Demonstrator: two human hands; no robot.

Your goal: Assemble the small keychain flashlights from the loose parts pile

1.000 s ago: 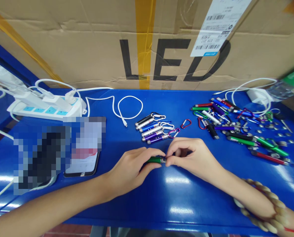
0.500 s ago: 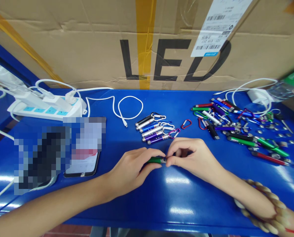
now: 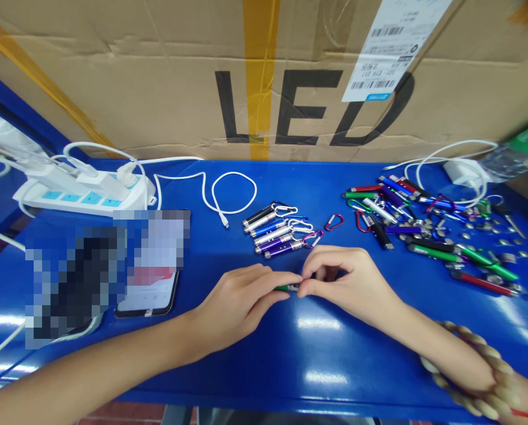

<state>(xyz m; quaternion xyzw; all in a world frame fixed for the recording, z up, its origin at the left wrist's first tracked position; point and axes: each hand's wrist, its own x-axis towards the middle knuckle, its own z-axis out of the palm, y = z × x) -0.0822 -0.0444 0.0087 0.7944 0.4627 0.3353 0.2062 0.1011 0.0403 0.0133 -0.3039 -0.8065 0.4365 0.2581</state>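
My left hand (image 3: 246, 301) is closed around a small green flashlight (image 3: 282, 288), most of which the fingers cover. At its silver right end, the thumb and fingertips of my right hand (image 3: 341, 280) pinch together; what exactly they grip there is hidden. Just beyond my hands lies a row of finished-looking mini flashlights (image 3: 275, 236) in black, silver, blue and purple, with carabiner clips at their right ends. A loose red carabiner (image 3: 334, 222) rests to the right of that row.
To the right spreads a pile of coloured flashlight tubes (image 3: 397, 200) with scattered button cells (image 3: 503, 241). A phone (image 3: 160, 295) and a white power strip (image 3: 82, 200) are on the left. Behind the blue table (image 3: 246, 378) stands a big cardboard box (image 3: 157, 77).
My left fingers have shifted slightly right along the green flashlight and cover more of it. My right hand stays nearly in place at the silver end.
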